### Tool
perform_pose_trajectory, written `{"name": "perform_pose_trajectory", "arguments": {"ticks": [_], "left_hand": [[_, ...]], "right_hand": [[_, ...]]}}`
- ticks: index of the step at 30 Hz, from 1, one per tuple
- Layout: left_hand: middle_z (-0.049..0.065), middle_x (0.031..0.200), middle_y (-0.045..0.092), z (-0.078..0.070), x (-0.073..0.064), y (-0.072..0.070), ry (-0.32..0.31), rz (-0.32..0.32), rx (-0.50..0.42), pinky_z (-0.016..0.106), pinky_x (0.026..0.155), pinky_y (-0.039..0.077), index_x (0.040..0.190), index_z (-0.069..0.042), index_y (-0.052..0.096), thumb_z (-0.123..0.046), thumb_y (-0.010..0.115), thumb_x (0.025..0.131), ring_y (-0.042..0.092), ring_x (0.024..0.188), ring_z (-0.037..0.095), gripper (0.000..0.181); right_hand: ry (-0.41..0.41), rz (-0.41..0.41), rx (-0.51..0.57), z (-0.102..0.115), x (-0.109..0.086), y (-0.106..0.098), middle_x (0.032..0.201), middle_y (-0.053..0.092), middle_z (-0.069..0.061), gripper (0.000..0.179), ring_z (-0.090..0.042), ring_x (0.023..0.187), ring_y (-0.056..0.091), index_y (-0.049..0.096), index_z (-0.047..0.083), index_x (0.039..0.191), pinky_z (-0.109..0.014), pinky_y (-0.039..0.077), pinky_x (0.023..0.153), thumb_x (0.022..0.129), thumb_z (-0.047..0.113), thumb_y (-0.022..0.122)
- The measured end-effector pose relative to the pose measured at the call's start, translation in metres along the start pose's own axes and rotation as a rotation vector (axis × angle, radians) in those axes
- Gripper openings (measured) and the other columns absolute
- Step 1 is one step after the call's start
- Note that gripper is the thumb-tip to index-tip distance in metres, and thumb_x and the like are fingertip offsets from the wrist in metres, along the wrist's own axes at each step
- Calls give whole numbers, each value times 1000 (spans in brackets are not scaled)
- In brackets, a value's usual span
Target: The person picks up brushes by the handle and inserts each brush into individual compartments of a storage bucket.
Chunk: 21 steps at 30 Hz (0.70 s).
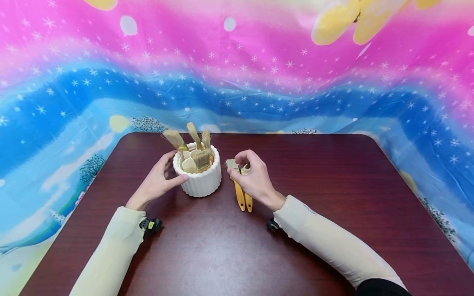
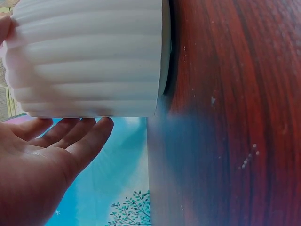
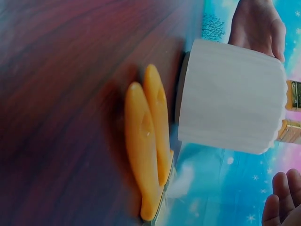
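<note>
A white fluted pot [image 1: 201, 186] stands on the table, holding several bristle brushes [image 1: 201, 159] with their bristles up and pale, rounded spoon-like pieces [image 1: 189, 165]. My left hand [image 1: 157, 179] holds the pot from its left side, thumb on the near rim and fingertips against the wall, as the left wrist view shows. To the pot's right, two flat brushes with yellow handles [image 3: 141, 141] lie side by side on the table, handle ends toward me. Over their bristle end hovers my right hand [image 1: 256, 176], its fingers loosely bent and holding nothing; it partly hides the brushes in the head view.
The dark reddish-brown wooden table [image 1: 333, 197] has rounded far corners. Behind and beside it hangs a pink and blue printed cloth [image 1: 244, 82] with snowflakes. Dark wrist-worn devices [image 1: 150, 225] sit below both wrists, near the tabletop.
</note>
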<state>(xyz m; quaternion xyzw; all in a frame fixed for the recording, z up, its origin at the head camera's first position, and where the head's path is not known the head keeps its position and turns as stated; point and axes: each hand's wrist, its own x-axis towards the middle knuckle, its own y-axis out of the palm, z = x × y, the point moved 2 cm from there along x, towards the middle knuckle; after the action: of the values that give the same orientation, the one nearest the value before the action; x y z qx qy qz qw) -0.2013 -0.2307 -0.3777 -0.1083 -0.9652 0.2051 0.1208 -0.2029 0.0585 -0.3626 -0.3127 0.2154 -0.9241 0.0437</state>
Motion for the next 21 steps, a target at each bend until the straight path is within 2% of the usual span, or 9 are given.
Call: {"name": "perform_pose_trajectory", "arguments": {"ticks": [5, 9, 12, 21], "left_hand": [[20, 146, 36, 0, 0, 0, -11, 3, 3, 51, 100, 40, 150, -3, 19, -17, 75, 84, 42, 128, 33, 87], [21, 147, 34, 0, 0, -1, -24, 2, 19, 52, 100, 39, 151, -3, 16, -19, 75, 84, 41, 129, 34, 90], [21, 147, 34, 0, 0, -1, -28, 4, 26, 51, 100, 39, 151, -3, 16, -19, 74, 84, 41, 130, 34, 90], [20, 148, 34, 0, -1, -1, -36, 10, 20, 52, 101, 38, 150, -4, 18, -20, 75, 84, 41, 130, 35, 88]], "right_hand": [[26, 19, 1, -5, -1, -7, 93, 58, -11, 28, -26, 82, 55, 58, 12, 100, -45, 47, 70, 79, 15, 75], [46, 35, -21, -10, -2, -13, 91, 56, -4, 28, -29, 79, 55, 57, 13, 102, -38, 46, 65, 81, 16, 75], [53, 38, -44, -13, -1, -16, 90, 54, -1, 29, -25, 76, 54, 56, 13, 103, -32, 45, 64, 81, 17, 75], [106, 58, -66, -24, 1, -22, 88, 57, -10, 30, -18, 72, 53, 57, 12, 102, -29, 47, 65, 80, 17, 76]]}}
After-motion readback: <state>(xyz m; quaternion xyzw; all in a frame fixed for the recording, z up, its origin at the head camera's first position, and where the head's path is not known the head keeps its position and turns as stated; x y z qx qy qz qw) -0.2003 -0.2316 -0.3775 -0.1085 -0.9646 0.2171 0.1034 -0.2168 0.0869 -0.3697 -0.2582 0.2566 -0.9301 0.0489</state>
